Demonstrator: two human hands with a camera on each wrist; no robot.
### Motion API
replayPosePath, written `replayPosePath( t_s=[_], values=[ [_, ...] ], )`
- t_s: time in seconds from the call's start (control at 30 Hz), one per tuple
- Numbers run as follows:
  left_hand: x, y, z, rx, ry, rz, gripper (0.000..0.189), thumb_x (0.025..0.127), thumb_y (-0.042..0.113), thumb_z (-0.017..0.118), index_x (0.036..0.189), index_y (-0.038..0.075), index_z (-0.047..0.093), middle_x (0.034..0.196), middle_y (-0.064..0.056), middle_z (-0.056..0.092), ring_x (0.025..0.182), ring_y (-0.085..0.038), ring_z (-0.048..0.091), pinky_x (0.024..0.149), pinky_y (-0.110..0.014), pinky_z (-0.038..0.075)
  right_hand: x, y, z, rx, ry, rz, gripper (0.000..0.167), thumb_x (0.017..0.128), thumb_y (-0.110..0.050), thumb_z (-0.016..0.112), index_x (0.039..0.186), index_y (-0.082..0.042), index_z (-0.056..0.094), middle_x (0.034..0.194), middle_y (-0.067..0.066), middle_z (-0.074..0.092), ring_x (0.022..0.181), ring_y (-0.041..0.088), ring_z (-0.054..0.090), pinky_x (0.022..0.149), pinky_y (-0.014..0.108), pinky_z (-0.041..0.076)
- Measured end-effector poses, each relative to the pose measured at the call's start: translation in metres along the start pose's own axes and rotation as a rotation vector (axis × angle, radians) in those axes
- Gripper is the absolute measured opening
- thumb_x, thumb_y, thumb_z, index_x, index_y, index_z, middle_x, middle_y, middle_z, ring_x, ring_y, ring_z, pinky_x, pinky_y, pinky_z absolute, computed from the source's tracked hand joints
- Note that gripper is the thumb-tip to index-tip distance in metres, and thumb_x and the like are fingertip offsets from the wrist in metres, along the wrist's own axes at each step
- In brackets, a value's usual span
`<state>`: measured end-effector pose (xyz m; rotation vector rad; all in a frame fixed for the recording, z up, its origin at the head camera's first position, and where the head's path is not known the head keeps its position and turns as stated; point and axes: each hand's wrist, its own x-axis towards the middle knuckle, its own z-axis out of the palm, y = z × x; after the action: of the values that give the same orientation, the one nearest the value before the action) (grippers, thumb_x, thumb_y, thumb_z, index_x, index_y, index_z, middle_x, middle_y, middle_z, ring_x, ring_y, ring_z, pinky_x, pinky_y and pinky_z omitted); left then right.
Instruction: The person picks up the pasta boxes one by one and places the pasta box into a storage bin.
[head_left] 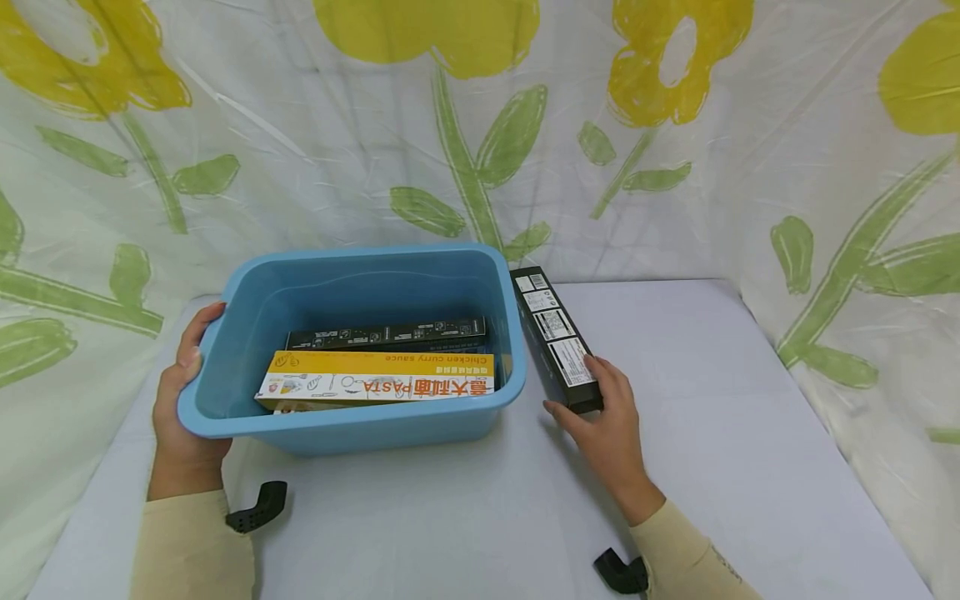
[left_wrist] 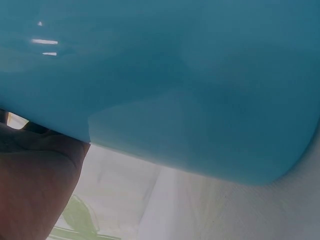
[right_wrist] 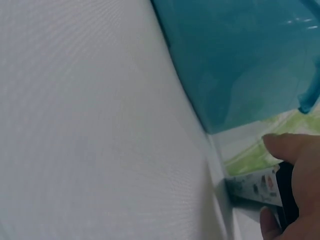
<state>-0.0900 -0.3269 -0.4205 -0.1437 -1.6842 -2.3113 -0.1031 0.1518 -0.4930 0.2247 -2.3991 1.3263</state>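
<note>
A light blue plastic tub [head_left: 442,425] stands on the table, and my left hand [head_left: 180,400] grips its left end, the thumb over the rim. Inside lie a yellow-and-white pasta box [head_left: 382,379] and a long black box [head_left: 390,335] behind it. To the tub's right is another long black box [head_left: 551,321] with white label panels. Around its near end my right hand [head_left: 611,425] is spread, fingers along the right side. The thumb stands a little apart from the box's left side, as the right wrist view also shows. The tub's wall [left_wrist: 175,90] fills most of the left wrist view.
A white cloth covers the table [head_left: 720,400]. Behind and at the sides hangs a white curtain [head_left: 322,167] printed with yellow flowers, close behind the tub. A black wrist attachment [head_left: 258,507] juts out by the left sleeve, another [head_left: 621,572] by the right.
</note>
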Motion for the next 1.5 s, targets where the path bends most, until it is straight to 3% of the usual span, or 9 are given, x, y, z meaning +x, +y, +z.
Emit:
replayPosePath(
  t_s=[0.3, 0.53, 0.6, 1.03, 1.3, 1.5],
  values=[
    [0.001, -0.001, -0.001, -0.019, -0.010, 0.008, 0.064, 0.103, 0.027, 0.035, 0.167, 0.019, 0.043, 0.169, -0.012, 0.036, 0.144, -0.031, 0.043, 0.105, -0.036, 0.051, -0.001, 0.000, 0.000, -0.009, 0.023, -0.005, 0.079, 0.084, 0.000, 0.091, 0.153, 0.008, 0.053, 0.151, 0.029, 0.053, 0.136, 0.044, 0.054, 0.105, 0.058, 0.047],
    [0.001, -0.001, -0.002, -0.024, -0.014, 0.007, 0.065, 0.104, 0.028, 0.036, 0.167, 0.018, 0.041, 0.170, -0.011, 0.034, 0.145, -0.031, 0.042, 0.105, -0.036, 0.050, 0.000, -0.003, -0.002, 0.044, 0.086, -0.028, 0.076, 0.084, 0.008, 0.087, 0.153, 0.008, 0.055, 0.151, 0.028, 0.055, 0.134, 0.041, 0.057, 0.104, 0.021, 0.044],
    [0.001, -0.001, -0.002, -0.021, -0.012, 0.004, 0.064, 0.104, 0.028, 0.036, 0.167, 0.019, 0.042, 0.170, -0.011, 0.034, 0.145, -0.031, 0.042, 0.105, -0.036, 0.051, 0.000, -0.003, -0.003, 0.079, 0.104, -0.045, 0.075, 0.083, 0.011, 0.086, 0.152, 0.010, 0.055, 0.150, 0.028, 0.055, 0.132, 0.041, 0.058, 0.101, 0.015, 0.044],
    [0.000, 0.000, 0.001, 0.009, 0.025, -0.011, 0.065, 0.103, 0.029, 0.034, 0.166, 0.020, 0.044, 0.168, -0.010, 0.038, 0.144, -0.031, 0.043, 0.106, -0.036, 0.050, 0.000, -0.007, -0.002, 0.210, 0.142, -0.081, 0.072, 0.082, 0.017, 0.085, 0.149, 0.007, 0.060, 0.150, 0.025, 0.056, 0.127, 0.038, 0.059, 0.092, 0.017, 0.052],
    [0.000, 0.000, -0.002, -0.019, -0.011, 0.001, 0.064, 0.103, 0.027, 0.036, 0.166, 0.019, 0.044, 0.169, -0.011, 0.036, 0.144, -0.031, 0.044, 0.105, -0.037, 0.051, 0.001, -0.014, -0.004, 0.277, 0.157, -0.100, 0.069, 0.082, 0.022, 0.081, 0.147, 0.008, 0.062, 0.151, 0.027, 0.053, 0.129, 0.040, 0.058, 0.093, 0.022, 0.054],
    [0.001, -0.001, -0.002, -0.017, -0.012, 0.004, 0.064, 0.103, 0.028, 0.035, 0.167, 0.019, 0.043, 0.169, -0.011, 0.036, 0.144, -0.031, 0.043, 0.105, -0.037, 0.051, 0.003, -0.016, -0.005, 0.280, 0.166, -0.158, 0.071, 0.079, 0.026, 0.081, 0.146, 0.011, 0.060, 0.152, 0.031, 0.051, 0.129, 0.045, 0.057, 0.096, 0.024, 0.053]
  ],
)
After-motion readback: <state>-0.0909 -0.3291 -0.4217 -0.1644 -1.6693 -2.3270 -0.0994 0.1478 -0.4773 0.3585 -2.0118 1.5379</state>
